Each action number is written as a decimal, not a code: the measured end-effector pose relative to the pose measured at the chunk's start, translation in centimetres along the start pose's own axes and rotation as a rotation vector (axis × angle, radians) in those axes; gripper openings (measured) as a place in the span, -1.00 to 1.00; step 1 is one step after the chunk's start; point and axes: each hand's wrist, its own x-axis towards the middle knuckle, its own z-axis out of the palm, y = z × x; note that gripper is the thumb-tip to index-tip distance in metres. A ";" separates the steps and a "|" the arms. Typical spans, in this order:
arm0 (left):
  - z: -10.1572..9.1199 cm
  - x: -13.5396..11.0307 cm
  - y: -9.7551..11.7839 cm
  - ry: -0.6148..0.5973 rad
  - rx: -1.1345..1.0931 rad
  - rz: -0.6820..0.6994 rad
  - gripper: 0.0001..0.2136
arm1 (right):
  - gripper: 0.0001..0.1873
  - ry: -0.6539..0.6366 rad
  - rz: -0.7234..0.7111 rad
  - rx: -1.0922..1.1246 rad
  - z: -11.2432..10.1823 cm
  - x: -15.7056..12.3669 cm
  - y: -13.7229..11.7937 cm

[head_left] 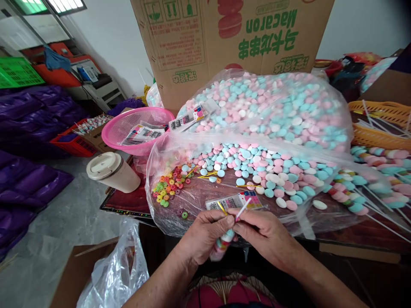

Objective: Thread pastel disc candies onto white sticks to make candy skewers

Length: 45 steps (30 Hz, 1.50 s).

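My left hand (201, 237) is closed round a wrapped candy skewer (221, 246), a stack of pastel discs in clear film. My right hand (263, 233) pinches the top of the wrapper at the white stick (243, 208), beside a yellow twist tie (222, 208). Both hands hover over the near edge of a clear plastic sheet (180, 222). Loose pink, blue and white candy discs (272, 175) and small coloured ring candies (167, 188) lie on that sheet. A printed label bag (236, 200) lies just beyond my fingers.
A big clear bag of discs (272, 107) leans on a Macaron carton (199, 38). Finished skewers (369, 188) pile at right below a yellow basket (379, 124). A pink basket with labels (138, 128), a lidded cup (112, 171) and a plastic bag (115, 269) lie left.
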 end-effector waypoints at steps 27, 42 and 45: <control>2.0 -1.3 0.5 0.016 0.233 -0.034 -0.28 | -0.87 0.772 -0.390 -0.722 -2.8 -0.6 0.1; 2.3 -0.8 3.4 -0.187 0.185 0.085 -0.19 | -0.69 0.248 0.190 0.259 -0.6 -2.1 -0.2; 2.7 -1.1 3.8 -0.125 0.021 0.152 -0.19 | -0.68 0.246 0.202 0.282 -0.8 -2.2 -1.2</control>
